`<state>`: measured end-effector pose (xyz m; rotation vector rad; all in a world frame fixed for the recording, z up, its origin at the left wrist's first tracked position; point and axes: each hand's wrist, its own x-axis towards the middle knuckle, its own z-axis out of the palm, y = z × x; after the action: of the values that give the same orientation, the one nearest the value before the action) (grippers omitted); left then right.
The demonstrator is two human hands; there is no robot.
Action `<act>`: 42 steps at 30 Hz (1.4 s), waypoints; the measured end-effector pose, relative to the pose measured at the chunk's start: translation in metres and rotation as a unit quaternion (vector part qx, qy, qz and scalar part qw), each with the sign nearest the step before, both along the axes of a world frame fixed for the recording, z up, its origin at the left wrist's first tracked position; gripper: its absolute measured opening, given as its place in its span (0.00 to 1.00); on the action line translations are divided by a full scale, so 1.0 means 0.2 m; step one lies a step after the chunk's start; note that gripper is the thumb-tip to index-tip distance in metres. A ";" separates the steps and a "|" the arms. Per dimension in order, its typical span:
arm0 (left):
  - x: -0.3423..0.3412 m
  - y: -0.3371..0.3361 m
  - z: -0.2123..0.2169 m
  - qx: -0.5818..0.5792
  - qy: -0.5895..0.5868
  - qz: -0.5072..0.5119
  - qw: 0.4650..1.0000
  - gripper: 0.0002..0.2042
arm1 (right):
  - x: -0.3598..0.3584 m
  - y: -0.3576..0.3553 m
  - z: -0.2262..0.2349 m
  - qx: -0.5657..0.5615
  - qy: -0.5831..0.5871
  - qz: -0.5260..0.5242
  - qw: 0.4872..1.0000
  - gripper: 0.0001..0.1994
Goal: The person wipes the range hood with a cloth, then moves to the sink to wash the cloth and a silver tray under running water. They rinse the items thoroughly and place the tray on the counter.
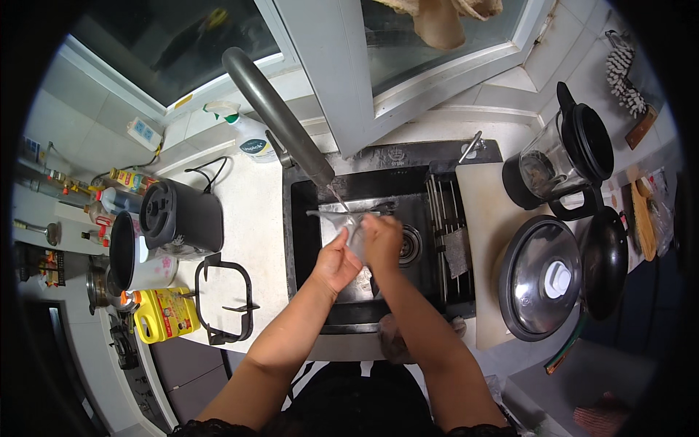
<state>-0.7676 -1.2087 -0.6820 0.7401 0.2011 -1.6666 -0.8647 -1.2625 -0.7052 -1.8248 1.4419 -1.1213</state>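
Observation:
Over the dark sink, my left hand is closed on a limp grey cloth, held under the faucet. A thin stream of water runs down onto it. My right hand presses against the cloth from the right side, its fingers smeared by motion but curled onto the fabric. Below the hands a shiny metal surface lies in the basin; what it belongs to is partly hidden. The round drain shows just right of my right hand.
A rod rack spans the sink's right side. Beyond it are a cutting board, blender jug and pot lid. Leftward stand a spray bottle, dark appliance, yellow jug and black burner grate. A window frame juts inward.

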 end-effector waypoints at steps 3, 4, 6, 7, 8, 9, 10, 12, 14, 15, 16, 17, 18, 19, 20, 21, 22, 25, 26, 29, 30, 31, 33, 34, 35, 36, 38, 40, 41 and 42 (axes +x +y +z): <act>0.03 -0.02 -0.01 -0.001 -0.001 -0.025 1.000 0.19 | 0.03 0.05 0.00 -0.036 -0.009 0.030 0.999 0.06; 0.09 0.01 -0.05 0.001 0.001 -0.035 0.999 0.19 | 0.07 0.10 0.01 -0.050 -0.012 0.070 0.996 0.06; 0.13 0.07 -0.14 -0.069 0.041 -0.031 0.996 0.19 | 0.07 0.10 0.05 -0.027 0.005 0.055 0.998 0.06; 0.03 0.04 -0.06 -0.034 0.019 -0.018 0.999 0.19 | 0.03 0.01 0.01 -0.010 0.020 0.026 0.999 0.07; -0.02 0.03 0.01 0.000 -0.008 -0.001 1.000 0.18 | 0.00 -0.06 -0.03 0.005 0.031 0.000 1.000 0.07; -0.04 0.03 0.04 -0.001 0.007 -0.017 1.000 0.18 | -0.03 -0.11 -0.10 0.012 0.027 -0.013 0.999 0.07; -0.02 0.04 0.02 0.002 -0.005 -0.008 1.000 0.18 | -0.03 -0.11 -0.07 0.029 -0.003 0.010 1.000 0.06; 0.04 0.05 -0.02 0.008 -0.026 0.010 1.000 0.19 | -0.01 -0.10 -0.03 0.012 -0.017 -0.009 1.000 0.07; 0.09 0.03 -0.03 0.000 -0.075 -0.018 0.997 0.21 | -0.01 -0.05 -0.01 0.034 -0.054 0.060 0.996 0.07; 0.11 0.03 -0.02 0.008 -0.057 -0.029 0.998 0.22 | -0.02 -0.02 -0.01 0.045 -0.072 0.094 0.992 0.07; 0.12 0.01 0.03 0.013 -0.041 -0.039 0.998 0.23 | -0.02 0.00 -0.01 0.039 -0.062 0.111 0.991 0.07; 0.15 0.00 0.01 0.017 -0.052 -0.051 0.997 0.23 | -0.03 0.03 -0.01 0.034 -0.053 0.128 0.990 0.07; 0.18 -0.02 -0.03 0.021 -0.064 -0.064 0.996 0.23 | -0.04 0.05 -0.01 0.028 -0.044 0.145 0.988 0.07; 0.18 -0.03 -0.03 0.029 -0.075 -0.079 0.994 0.24 | -0.06 0.05 -0.02 0.033 -0.049 0.162 0.985 0.07; 0.18 -0.03 -0.02 0.037 -0.083 -0.078 0.993 0.24 | -0.06 0.06 -0.02 0.036 -0.049 0.158 0.986 0.07; 0.17 -0.03 -0.01 0.045 -0.092 -0.077 0.992 0.25 | -0.06 0.07 -0.01 0.040 -0.049 0.155 0.986 0.07; 0.16 -0.04 0.04 0.051 -0.100 -0.076 0.991 0.25 | -0.07 0.08 0.00 0.041 -0.048 0.151 0.986 0.07; 0.14 -0.05 0.07 0.076 -0.091 -0.073 0.990 0.26 | -0.02 0.16 0.07 -0.027 -0.064 0.181 0.981 0.06; 0.13 -0.05 0.07 0.072 -0.081 -0.072 0.991 0.26 | -0.02 0.17 0.07 -0.045 -0.062 0.197 0.977 0.06; 0.08 -0.04 0.07 0.035 0.019 -0.058 0.998 0.25 | -0.03 0.02 -0.10 0.020 -0.025 0.030 0.999 0.05; 0.06 -0.04 0.09 0.013 0.063 -0.057 0.996 0.26 | -0.04 -0.01 -0.14 0.056 -0.053 -0.035 0.996 0.05; 0.10 -0.04 0.05 -0.004 0.080 -0.045 0.996 0.26 | -0.01 0.03 -0.09 0.056 -0.095 -0.004 0.994 0.05; 0.14 -0.05 0.03 -0.016 0.028 -0.034 0.999 0.27 | 0.02 0.14 0.03 0.041 -0.095 0.080 0.991 0.07; 0.16 -0.04 0.05 -0.026 0.023 -0.044 0.998 0.27 | 0.03 0.18 0.08 0.023 -0.100 0.128 0.986 0.07; 0.14 -0.02 0.06 -0.024 -0.002 -0.050 0.998 0.28 | 0.03 0.17 0.10 0.004 -0.095 0.138 0.986 0.08; 0.12 -0.01 0.06 -0.014 0.011 -0.057 0.998 0.28 | 0.04 0.12 0.07 0.014 -0.101 0.096 0.990 0.08; 0.05 -0.01 0.08 0.000 0.037 -0.072 0.997 0.29 | 0.04 -0.03 0.01 0.026 -0.113 0.011 0.993 0.08; 0.04 -0.02 0.09 -0.004 0.011 -0.066 0.998 0.29 | 0.05 -0.02 0.02 0.040 -0.104 0.045 0.993 0.08; 0.09 -0.01 0.05 -0.009 0.012 -0.069 0.998 0.29 | 0.07 0.05 0.06 0.046 -0.110 0.079 0.990 0.08; 0.14 -0.01 0.01 -0.014 0.012 -0.070 0.997 0.29 | 0.09 0.11 0.09 0.052 -0.116 0.113 0.985 0.08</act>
<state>-0.7401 -1.2098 -0.6798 0.7276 0.1444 -1.8089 -0.8475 -1.2399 -0.6874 -1.6756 1.1090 -1.0820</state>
